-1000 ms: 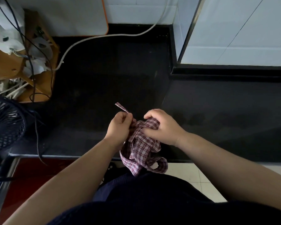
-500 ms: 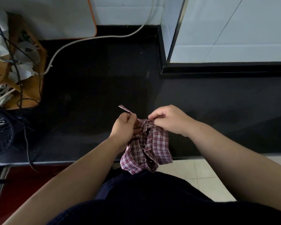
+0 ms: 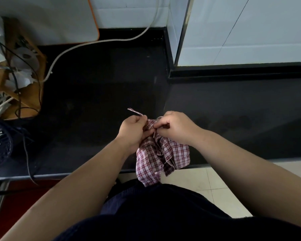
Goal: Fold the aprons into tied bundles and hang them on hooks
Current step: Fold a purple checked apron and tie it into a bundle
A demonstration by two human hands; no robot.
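The black counter (image 3: 97,94) fills mid-frame; at upper left a wooden box (image 3: 34,100) holds cables (image 3: 18,101) and white clutter. Below centre hangs the bunched plaid apron (image 3: 156,159), seemingly mid-tying. The left hand (image 3: 132,131), curled, pinches its strap (image 3: 135,111); the right hand (image 3: 177,127) pinches the gathered cloth. Next, the strap likely needs pulling snug before hanging.

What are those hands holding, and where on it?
A plaid apron. The left hand grips its strap near the top; the right hand pinches the bunched cloth beside it.
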